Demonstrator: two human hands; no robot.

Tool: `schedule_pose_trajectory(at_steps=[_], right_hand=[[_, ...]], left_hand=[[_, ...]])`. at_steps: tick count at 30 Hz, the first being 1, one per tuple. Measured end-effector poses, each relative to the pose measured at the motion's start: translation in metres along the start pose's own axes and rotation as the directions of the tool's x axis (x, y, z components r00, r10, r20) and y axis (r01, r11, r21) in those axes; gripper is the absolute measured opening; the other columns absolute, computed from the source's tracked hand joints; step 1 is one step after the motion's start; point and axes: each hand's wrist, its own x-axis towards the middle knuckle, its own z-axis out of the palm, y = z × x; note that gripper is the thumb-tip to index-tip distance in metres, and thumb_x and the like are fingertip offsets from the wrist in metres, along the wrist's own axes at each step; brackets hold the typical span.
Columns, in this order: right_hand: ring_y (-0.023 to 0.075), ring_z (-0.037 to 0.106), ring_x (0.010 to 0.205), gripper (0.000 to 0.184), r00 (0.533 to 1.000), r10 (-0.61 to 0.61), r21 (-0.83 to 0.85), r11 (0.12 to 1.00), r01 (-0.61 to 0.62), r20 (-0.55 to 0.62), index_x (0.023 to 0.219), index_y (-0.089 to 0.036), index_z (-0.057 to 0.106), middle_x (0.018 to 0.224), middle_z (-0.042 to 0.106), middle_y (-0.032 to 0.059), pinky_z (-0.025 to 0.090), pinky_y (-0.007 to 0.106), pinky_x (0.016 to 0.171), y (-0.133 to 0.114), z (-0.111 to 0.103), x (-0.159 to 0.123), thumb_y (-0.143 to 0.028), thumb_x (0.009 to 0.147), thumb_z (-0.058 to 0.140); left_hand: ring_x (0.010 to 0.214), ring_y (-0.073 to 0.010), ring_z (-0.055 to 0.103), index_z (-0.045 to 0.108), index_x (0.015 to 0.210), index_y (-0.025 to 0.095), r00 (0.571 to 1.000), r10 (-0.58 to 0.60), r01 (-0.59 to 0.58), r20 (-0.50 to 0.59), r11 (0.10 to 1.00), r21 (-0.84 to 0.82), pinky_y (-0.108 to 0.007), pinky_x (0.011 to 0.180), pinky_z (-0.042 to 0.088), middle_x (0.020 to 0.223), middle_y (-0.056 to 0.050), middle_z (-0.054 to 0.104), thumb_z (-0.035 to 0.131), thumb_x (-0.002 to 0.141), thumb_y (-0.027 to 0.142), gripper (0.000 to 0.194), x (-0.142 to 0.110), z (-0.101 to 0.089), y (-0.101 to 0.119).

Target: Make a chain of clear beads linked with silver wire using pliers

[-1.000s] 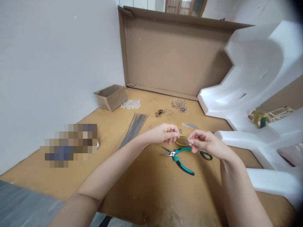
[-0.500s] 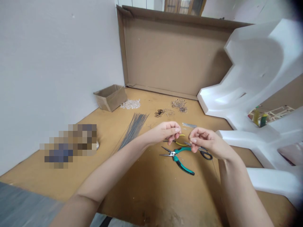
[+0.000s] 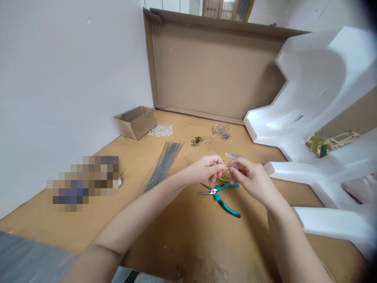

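Note:
Just above the table, my left hand is closed in a pinch, thumb against forefinger. My right hand pinches close beside it, the fingertips of both almost meeting. Whatever is between them is too small to make out. Below lies a pair of teal-handled needle-nose pliers, jaws apart and pointing left. A yellow handle shows partly behind the fingers. Short thin metal pieces lie just beyond my right hand. To the left of my left hand is a bundle of straight grey wires.
Farther back are black rings, a tangled pile of small metal pieces and clear small pieces beside a cardboard box. White moulded foam stands at right, a cardboard panel behind. A blurred-out patch covers something at left.
My right hand has moved left, bringing its fingertips up to those of my left hand. The black-handled scissors seen before are now hidden behind my right hand. The view has shifted slightly.

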Motion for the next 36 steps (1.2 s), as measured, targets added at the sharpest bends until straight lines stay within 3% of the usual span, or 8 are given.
schedule_pose_trajectory(at_steps=[8,12,16,19,22,28,32,36], right_hand=[[0.0122,0.059,0.048,0.022,0.994,0.066,0.311,0.946,-0.089,0.084,0.092,-0.020,0.053,0.064,0.063,-0.0004,0.048,0.026,0.051,0.002,-0.013,0.000,-0.035,0.077,0.057],[0.0095,0.055,0.039,0.045,0.981,0.056,0.541,0.828,-0.151,0.188,0.114,-0.020,0.044,0.061,0.065,-0.0013,0.044,0.020,0.041,-0.002,-0.023,-0.002,-0.032,0.075,0.063],[0.0055,0.048,0.031,0.026,0.971,0.009,0.735,0.653,-0.185,0.237,0.095,-0.020,0.049,0.056,0.063,-0.0033,0.037,0.014,0.032,0.001,-0.022,0.000,-0.028,0.075,0.064],[0.0026,0.041,0.027,0.019,0.972,0.008,0.859,0.466,-0.210,0.233,0.085,-0.020,0.052,0.052,0.060,-0.0059,0.034,0.011,0.028,0.002,-0.015,0.002,-0.024,0.072,0.066],[0.0017,0.039,0.028,0.017,0.967,0.016,0.897,0.370,-0.241,0.254,0.084,-0.019,0.055,0.051,0.059,-0.0058,0.033,0.010,0.027,-0.002,-0.009,0.002,-0.021,0.072,0.067],[0.0098,0.058,0.051,0.017,0.996,0.068,0.861,0.501,-0.082,0.055,0.089,-0.018,0.063,0.071,0.064,0.0021,0.048,0.019,0.042,-0.013,-0.006,-0.006,-0.029,0.076,0.062],[0.0154,0.059,0.074,0.015,0.987,0.076,0.777,0.626,0.064,-0.143,0.086,-0.020,0.067,0.086,0.064,0.0051,0.051,0.027,0.060,-0.013,-0.003,-0.007,-0.029,0.075,0.064],[0.0135,0.057,0.075,0.012,0.988,0.083,0.835,0.546,0.067,-0.133,0.079,-0.020,0.068,0.080,0.065,0.0040,0.048,0.025,0.065,-0.013,-0.002,-0.006,-0.031,0.075,0.065]], left_hand=[[0.045,-0.0032,0.048,0.051,0.079,0.013,0.999,0.031,-0.028,0.020,0.986,-0.164,-0.017,0.045,0.041,0.068,0.002,0.053,0.049,0.082,0.031,0.019,0.001,-0.005,-0.002],[0.052,-0.0047,0.053,0.053,0.095,0.013,0.987,0.139,-0.144,-0.085,0.988,-0.060,-0.020,0.052,0.046,0.082,-0.004,0.059,0.048,0.084,0.030,0.021,-0.005,-0.006,0.008],[0.079,-0.0106,0.059,0.055,0.105,0.018,0.913,0.408,-0.406,-0.031,0.913,0.042,-0.026,0.069,0.051,0.114,-0.010,0.052,0.051,0.082,0.022,0.023,-0.015,-0.002,0.020],[0.088,-0.0143,0.059,0.061,0.099,0.018,0.879,0.476,-0.476,0.021,0.878,0.045,-0.027,0.071,0.052,0.112,-0.010,0.054,0.049,0.083,0.020,0.020,-0.021,0.000,0.027],[0.086,-0.0155,0.060,0.065,0.093,0.015,0.898,0.439,-0.435,-0.024,0.895,0.100,-0.028,0.074,0.051,0.099,-0.009,0.061,0.057,0.078,0.020,0.017,-0.023,0.001,0.031],[0.067,-0.0128,0.064,0.066,0.088,0.013,0.951,0.115,-0.191,-0.288,0.949,-0.252,-0.026,0.065,0.051,0.079,-0.007,0.068,0.061,0.075,0.029,0.021,-0.017,0.002,0.027],[0.066,-0.0116,0.063,0.066,0.086,0.012,0.965,0.013,-0.119,-0.262,0.912,-0.393,-0.023,0.062,0.048,0.079,-0.007,0.069,0.065,0.072,0.029,0.022,-0.014,0.002,0.024],[0.066,-0.0106,0.061,0.067,0.088,0.013,0.976,0.006,-0.089,-0.218,0.922,-0.376,-0.018,0.053,0.042,0.082,-0.008,0.069,0.064,0.073,0.030,0.023,-0.014,0.001,0.022]])
